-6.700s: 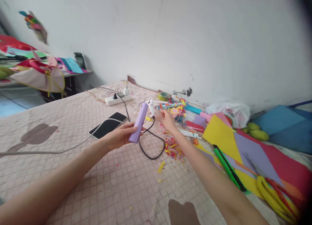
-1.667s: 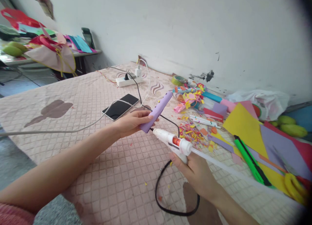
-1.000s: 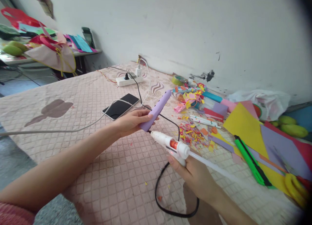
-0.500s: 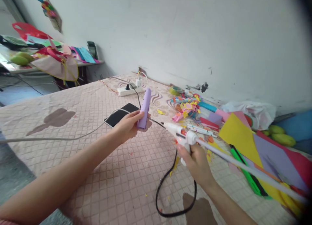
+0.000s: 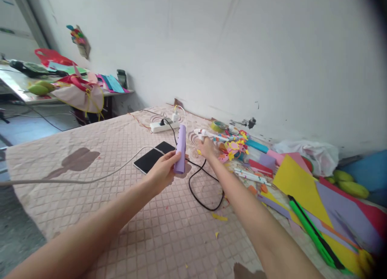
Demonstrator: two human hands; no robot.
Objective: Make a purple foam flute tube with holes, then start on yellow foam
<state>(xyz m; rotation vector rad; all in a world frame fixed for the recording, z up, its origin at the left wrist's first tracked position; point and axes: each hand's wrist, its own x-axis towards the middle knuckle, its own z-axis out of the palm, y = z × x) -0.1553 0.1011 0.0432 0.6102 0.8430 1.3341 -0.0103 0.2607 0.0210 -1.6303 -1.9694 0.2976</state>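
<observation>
My left hand (image 5: 163, 167) pinches 1 purple roll (image 5: 180, 150); my right hand (image 5: 207, 148), at 3 o'clock, grips a glue gun (image 5: 200, 132), seemingly mid-placement, needing steady footing.

Purple tube (image 5: 180, 150): slender, dark-dotted along one side, was held near-upright above the surface (image 5: 145, 226). White glue gun (image 5: 200, 133): nozzle pointed left, lay toward the far edge.

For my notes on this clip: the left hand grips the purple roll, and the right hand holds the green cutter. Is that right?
Not quite: the right hand holds the white glue gun; the green cutter lies among the coloured sheets, as the head view shows. The left hand does grip the purple roll.
</observation>
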